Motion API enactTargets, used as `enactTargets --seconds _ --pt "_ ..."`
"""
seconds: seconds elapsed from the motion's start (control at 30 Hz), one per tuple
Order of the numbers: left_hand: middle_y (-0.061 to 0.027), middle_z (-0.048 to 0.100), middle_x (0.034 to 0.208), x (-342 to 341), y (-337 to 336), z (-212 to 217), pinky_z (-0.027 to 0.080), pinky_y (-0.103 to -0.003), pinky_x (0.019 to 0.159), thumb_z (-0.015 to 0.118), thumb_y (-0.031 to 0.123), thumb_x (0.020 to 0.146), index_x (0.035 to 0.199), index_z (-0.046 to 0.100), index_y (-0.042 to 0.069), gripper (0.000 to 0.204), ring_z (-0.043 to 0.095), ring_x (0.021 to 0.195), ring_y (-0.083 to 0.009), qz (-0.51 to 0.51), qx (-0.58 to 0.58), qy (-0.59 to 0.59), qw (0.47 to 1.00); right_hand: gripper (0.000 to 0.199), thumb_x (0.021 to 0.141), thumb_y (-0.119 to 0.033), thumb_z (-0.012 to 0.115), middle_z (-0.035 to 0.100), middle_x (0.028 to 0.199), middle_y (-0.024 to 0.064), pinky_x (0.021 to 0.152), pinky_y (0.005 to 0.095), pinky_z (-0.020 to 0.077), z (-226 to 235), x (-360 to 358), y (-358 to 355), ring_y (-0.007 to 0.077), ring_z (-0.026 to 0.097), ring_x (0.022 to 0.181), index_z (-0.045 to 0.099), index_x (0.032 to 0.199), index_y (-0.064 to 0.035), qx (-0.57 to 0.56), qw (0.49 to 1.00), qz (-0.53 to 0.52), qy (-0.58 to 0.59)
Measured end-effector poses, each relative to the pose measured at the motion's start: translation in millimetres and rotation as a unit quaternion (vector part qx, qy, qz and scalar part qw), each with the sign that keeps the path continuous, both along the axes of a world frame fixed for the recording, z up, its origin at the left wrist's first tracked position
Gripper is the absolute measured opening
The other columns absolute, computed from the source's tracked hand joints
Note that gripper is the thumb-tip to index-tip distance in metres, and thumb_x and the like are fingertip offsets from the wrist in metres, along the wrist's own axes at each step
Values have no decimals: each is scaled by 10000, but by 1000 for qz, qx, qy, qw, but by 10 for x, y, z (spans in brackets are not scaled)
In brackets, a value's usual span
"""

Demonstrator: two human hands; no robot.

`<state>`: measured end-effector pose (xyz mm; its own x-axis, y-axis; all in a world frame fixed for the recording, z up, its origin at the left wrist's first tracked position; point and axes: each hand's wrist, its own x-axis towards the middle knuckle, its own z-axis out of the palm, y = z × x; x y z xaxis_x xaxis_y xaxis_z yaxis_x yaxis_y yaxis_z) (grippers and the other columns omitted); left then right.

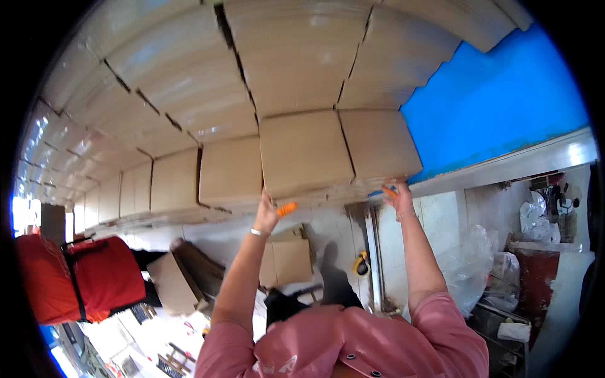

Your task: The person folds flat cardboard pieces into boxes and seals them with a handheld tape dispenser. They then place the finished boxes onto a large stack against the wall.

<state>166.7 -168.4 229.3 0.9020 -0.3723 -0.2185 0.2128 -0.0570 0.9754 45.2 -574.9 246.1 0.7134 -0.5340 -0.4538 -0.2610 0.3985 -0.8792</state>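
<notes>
My left hand (266,216) is at the lower left corner of a brown cardboard box (307,151), its fingers up against the box edge. An orange piece (287,208) sticks out at its thumb side; I cannot tell whether it is a finger cover or a held thing. To the right, a narrower cardboard box (379,143) stands flush beside the first. My right hand (399,201) grips near its lower edge, fingers partly hidden, with another orange bit (389,193) at the fingers. Both arms reach up and forward.
Stacked cardboard boxes (176,75) fill the far side and left. At right are a blue panel (498,101) and metal rail (510,160). Below lie a flattened carton (287,259), a yellow-black tape measure-like object (360,263) and clear plastic bags (469,271). Red bundles (104,277) stand left.
</notes>
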Motion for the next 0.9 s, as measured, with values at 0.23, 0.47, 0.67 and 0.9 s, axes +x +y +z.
enactTargets --seconds 0.23,0.47,0.67,0.9 --pt "-96 668 932 -162 -9 103 518 -303 742 760 161 766 1023 619 -28 349 609 869 -158 -64 23 -65 996 687 822 -575 580 390 1393 63 784 530 455 -132 -367 -33 276 549 1078 350 1377 -242 63 997 34 32" --pt "-79 672 888 38 -103 625 495 -298 671 788 231 736 980 649 -26 381 602 761 -153 -74 -2 -58 996 797 792 -702 500 376 1408 77 756 565 475 178 -152 -15 296 575 1019 362 1386 -190 107 992 -10 61" --pt "-91 653 790 82 0 538 480 -320 570 680 143 766 925 623 -31 242 593 681 -160 13 89 -88 992 867 764 -523 673 461 1325 74 668 395 511 19 -5 212 262 575 1028 240 1442 -200 -11 997 54 60" --pt "-114 686 881 176 -57 141 517 -321 674 540 -57 799 900 659 -40 157 638 787 -188 -52 -2 -64 997 603 812 -203 671 503 1249 59 639 394 536 -76 -9 11 239 592 1042 352 1322 -165 22 993 97 61"
